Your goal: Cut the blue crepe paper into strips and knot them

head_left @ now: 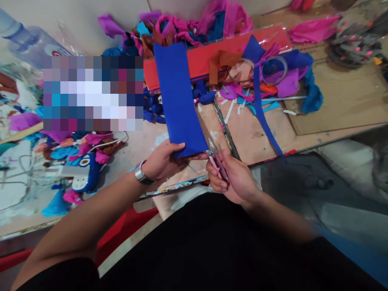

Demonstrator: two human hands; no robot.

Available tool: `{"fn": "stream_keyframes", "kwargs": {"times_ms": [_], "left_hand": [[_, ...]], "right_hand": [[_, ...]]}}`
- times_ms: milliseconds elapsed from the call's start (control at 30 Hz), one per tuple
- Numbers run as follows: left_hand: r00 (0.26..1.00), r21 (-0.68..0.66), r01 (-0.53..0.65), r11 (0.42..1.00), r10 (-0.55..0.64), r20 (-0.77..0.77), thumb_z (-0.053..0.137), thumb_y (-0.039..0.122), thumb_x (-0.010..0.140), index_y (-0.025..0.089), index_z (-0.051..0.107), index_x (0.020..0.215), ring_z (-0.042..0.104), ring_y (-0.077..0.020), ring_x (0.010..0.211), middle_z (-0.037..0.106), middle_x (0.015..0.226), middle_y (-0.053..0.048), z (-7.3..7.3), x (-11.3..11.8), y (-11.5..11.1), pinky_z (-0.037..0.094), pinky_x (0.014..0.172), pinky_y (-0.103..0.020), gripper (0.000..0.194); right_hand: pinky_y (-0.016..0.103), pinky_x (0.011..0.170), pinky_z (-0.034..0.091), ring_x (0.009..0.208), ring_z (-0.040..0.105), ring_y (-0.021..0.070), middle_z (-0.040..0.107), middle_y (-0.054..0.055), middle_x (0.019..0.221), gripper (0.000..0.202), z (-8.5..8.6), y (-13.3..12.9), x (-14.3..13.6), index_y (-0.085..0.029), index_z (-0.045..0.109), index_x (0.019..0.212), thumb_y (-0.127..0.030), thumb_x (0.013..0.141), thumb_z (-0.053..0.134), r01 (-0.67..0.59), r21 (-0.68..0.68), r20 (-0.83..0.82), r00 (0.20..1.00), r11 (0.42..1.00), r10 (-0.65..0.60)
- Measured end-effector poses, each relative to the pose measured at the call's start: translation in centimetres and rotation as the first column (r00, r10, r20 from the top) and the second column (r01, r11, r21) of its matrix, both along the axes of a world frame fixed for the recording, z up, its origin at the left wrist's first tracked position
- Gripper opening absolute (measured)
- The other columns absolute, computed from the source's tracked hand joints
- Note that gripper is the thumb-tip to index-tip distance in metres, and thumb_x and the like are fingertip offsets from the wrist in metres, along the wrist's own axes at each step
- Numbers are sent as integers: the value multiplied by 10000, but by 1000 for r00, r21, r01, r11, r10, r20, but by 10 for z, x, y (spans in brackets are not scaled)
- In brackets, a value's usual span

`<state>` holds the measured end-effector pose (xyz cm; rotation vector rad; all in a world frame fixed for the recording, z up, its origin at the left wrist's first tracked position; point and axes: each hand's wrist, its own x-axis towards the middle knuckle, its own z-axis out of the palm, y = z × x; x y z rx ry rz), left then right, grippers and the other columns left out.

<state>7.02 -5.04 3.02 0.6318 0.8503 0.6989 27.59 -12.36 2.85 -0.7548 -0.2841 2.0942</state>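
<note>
My left hand (165,159), with a metal watch on its wrist, pinches the near edge of a long blue sheet (182,97), thumb on top and fingers beneath. The sheet stretches away from me over the table. Just right of its near corner, my right hand (232,176) is wrapped round small pink-handled scissors (216,161). Their blades point up beside that corner and look slightly apart. A narrow blue strip (263,117) hangs over the table's front edge, farther right.
Red sheets (200,60) lie behind the blue one. Clear tape rolls (274,70) rest among coloured scraps. A blue power strip (87,171) with cables is at left, a large bottle (39,44) at back left, cardboard (339,93) at right.
</note>
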Motion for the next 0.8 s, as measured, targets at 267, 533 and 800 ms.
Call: {"fn": "stream_keyframes", "kwargs": {"times_ms": [267, 533, 800], "left_hand": [[995, -18, -99, 995, 98, -31, 738, 206, 814, 96, 763, 1111, 787, -274, 955, 805, 1090, -142, 2, 4, -1, 658, 939, -420, 318], [992, 11, -105, 994, 106, -64, 731, 210, 806, 106, 765, 1088, 772, -252, 912, 795, 1064, -121, 1, 2, 0, 672, 844, -386, 303], [999, -35, -24, 999, 23, -48, 805, 210, 752, 122, 749, 1042, 758, -223, 852, 798, 1005, -110, 5, 1, -1, 643, 817, -328, 309]], "right_hand": [[188, 407, 220, 435, 280, 48, 452, -35, 697, 605, 9, 1, 3, -100, 698, 1017, -438, 1142, 212, -108, -164, -138, 987, 981, 86], [199, 421, 210, 452, 256, 67, 463, -29, 678, 620, 14, -7, 3, -130, 676, 1013, -454, 1137, 162, -159, -198, -237, 965, 967, 111], [199, 435, 191, 476, 190, 75, 342, -61, 634, 620, 16, -4, -3, -127, 632, 972, -469, 1141, 143, -97, -228, -290, 957, 969, 28]]}}
